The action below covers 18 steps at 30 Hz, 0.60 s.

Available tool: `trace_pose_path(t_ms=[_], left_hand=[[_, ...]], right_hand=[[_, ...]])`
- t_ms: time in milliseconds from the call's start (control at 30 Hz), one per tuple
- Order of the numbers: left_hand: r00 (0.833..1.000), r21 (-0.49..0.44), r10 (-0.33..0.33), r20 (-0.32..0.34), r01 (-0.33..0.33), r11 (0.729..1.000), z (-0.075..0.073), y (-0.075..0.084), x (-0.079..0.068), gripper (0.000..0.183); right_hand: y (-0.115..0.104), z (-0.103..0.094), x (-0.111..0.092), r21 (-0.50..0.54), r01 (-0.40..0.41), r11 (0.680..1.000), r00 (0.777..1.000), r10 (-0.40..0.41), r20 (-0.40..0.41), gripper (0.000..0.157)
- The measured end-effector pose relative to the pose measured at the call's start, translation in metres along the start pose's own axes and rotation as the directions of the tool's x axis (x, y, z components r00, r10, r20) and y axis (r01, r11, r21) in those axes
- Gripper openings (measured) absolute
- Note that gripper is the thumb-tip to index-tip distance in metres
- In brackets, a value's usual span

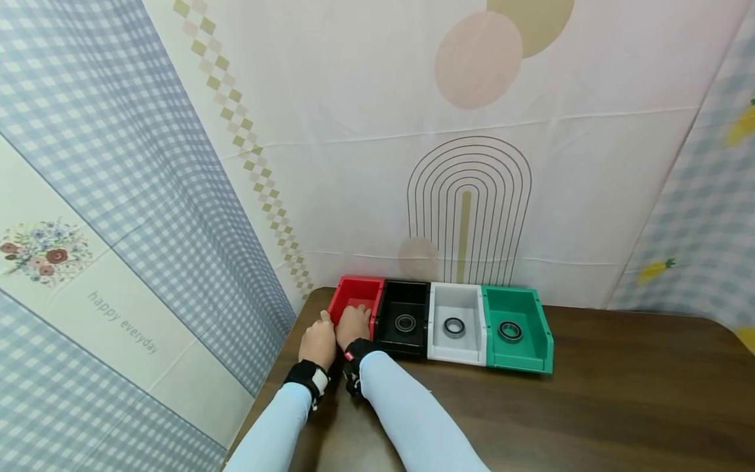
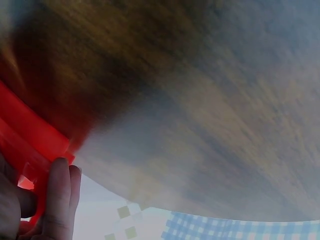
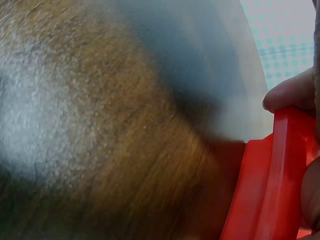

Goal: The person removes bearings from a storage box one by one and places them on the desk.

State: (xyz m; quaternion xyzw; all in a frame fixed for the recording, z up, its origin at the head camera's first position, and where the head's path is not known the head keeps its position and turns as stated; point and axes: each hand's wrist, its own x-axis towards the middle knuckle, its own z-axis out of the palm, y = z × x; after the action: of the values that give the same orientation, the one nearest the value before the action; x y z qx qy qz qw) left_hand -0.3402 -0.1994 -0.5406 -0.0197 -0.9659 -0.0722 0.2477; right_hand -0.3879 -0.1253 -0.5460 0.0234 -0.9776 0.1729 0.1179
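Note:
A red bin (image 1: pixel 360 283) stands at the left end of a row of bins. My left hand (image 1: pixel 317 342) grips its left wall. In the left wrist view, fingers (image 2: pixel 59 200) lie against both sides of the red plastic. My right hand (image 1: pixel 354 324) reaches over the front of the same bin and holds its rim, fingertips inside. The right wrist view catches a fingertip at the top of the red wall (image 3: pixel 267 195) and part of another finger lower down. Both hands hide much of the red bin's inside.
Beside the red bin stand a black bin (image 1: pixel 407 292), a white bin (image 1: pixel 457 295) and a green bin (image 1: pixel 513 298), touching in a row. Each holds one ring-shaped bearing, such as the one in the green bin (image 1: pixel 510 332). The brown wooden table (image 1: pixel 619 380) meets a patterned cloth (image 1: pixel 354 164) behind.

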Motion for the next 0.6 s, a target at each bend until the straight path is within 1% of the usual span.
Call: trace_pose_path(t_ms=[167, 300, 433, 600], left_hand=[[1.0, 0.012, 0.013, 0.004, -0.013, 1.0, 0.0019, -0.0003, 0.0012, 0.029], [0.999, 0.031, 0.032, -0.016, -0.031, 0.999, 0.0018, -0.0007, 0.0009, 0.026], [0.999, 0.037, 0.036, -0.03, -0.035, 0.999, 0.0003, -0.0009, 0.0, 0.027], [0.999, 0.033, 0.034, -0.012, -0.033, 0.999, 0.0025, -0.0002, 0.001, 0.031]], right_hand=[[0.0018, -0.0004, -0.0006, 0.009, 0.009, 1.0, 1.0, -0.009, -0.001, 0.026], [0.0017, -0.0008, -0.001, 0.028, 0.02, 0.999, 1.0, -0.019, -0.005, 0.025], [0.0007, -0.0007, -0.0003, 0.042, 0.024, 0.999, 1.0, -0.024, -0.003, 0.025], [0.0017, 0.0007, 0.0008, 0.04, 0.018, 0.999, 1.0, -0.018, 0.013, 0.024]])
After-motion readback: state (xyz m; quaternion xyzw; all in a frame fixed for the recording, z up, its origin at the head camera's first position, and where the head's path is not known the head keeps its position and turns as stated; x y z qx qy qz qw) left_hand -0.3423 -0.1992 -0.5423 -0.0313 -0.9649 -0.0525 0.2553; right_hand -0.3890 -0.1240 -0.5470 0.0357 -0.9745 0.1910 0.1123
